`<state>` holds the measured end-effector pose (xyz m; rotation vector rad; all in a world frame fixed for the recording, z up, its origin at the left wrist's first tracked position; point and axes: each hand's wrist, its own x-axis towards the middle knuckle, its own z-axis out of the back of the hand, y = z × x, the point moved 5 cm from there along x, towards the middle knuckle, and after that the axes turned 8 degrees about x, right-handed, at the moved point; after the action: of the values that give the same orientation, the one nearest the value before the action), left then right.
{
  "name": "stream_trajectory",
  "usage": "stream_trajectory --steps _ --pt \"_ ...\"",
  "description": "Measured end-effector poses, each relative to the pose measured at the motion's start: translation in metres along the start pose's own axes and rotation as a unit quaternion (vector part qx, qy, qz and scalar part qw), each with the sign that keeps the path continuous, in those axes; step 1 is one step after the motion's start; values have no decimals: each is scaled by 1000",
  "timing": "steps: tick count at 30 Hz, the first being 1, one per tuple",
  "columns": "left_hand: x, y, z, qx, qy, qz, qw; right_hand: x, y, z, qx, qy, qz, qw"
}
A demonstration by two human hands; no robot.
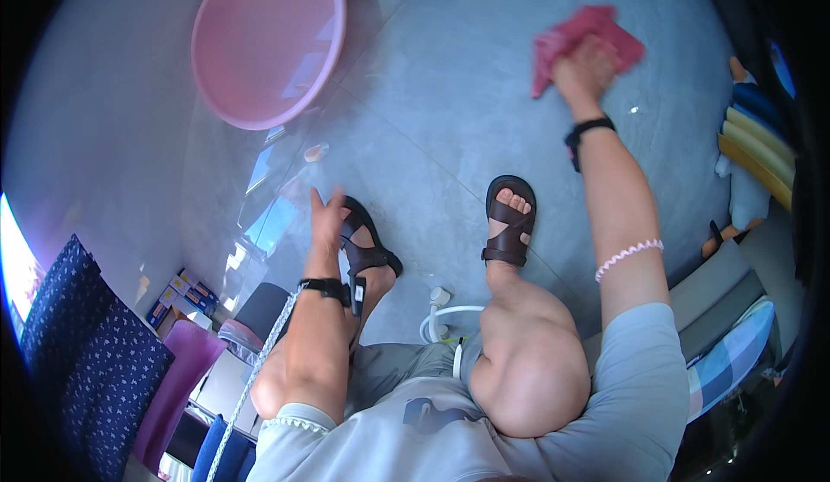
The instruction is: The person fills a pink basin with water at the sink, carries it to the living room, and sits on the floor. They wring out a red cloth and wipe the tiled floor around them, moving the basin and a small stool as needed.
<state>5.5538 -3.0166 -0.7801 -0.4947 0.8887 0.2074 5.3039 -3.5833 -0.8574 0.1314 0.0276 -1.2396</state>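
My right hand (589, 70), blurred, is stretched out far to the front right. It rests on a crumpled red cloth (622, 47) against the smooth grey floor (428, 86). The palm side is hidden. My left hand (324, 219) hangs beside my left sandal (364, 232), its thumb and a finger apart and nothing seen in it. A large round pink plastic basin (266, 41) stands on the floor at the front left; only sunlight patches and reflections show inside it.
My right sandal (509, 219) is planted on the floor. A white cord (454, 311) lies between my legs. Dark blue patterned fabric (91, 352) and small boxes (181, 297) are at left. Fabric rolls (755, 145) and a grey seat (720, 287) with a checked cushion (733, 359) line the right.
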Motion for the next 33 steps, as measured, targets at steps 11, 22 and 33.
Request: stream_trajectory --steps 11,22,33 --pt "62 -164 55 -431 16 30 902 -313 259 12 149 256 638 711" --pt "100 -107 116 -418 20 -40 907 -168 89 49 48 162 321 932" --pt "92 -25 193 -339 -44 4 940 -200 -170 19 5 130 -48 990"
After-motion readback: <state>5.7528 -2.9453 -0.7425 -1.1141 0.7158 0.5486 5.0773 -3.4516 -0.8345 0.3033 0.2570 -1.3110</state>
